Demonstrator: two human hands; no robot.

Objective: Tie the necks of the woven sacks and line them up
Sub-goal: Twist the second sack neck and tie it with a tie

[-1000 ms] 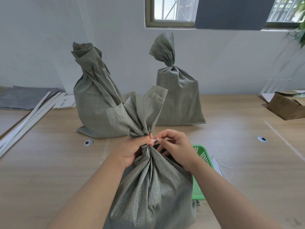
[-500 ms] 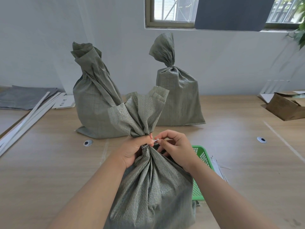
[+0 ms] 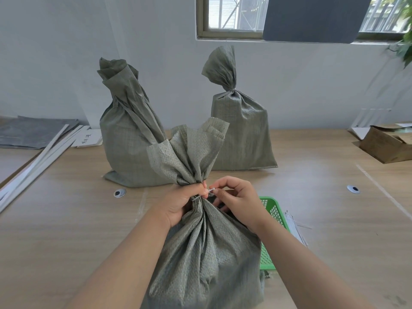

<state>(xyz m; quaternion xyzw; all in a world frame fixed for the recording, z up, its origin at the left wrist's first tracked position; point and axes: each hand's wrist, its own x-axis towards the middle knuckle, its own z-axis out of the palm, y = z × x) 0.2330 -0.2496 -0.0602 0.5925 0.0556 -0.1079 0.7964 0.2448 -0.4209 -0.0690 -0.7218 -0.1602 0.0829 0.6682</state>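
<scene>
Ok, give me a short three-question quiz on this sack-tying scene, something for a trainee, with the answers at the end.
1. True or false: the left hand grips the gathered neck of the near sack.
2. What does the right hand pinch at that neck? A) a white tie B) a red rope C) scissors
3. Fill in the blank: partly hidden behind the near sack, on its right side, sits a green ____.

Key: 1 true; 2 A; 3 basket.
</scene>
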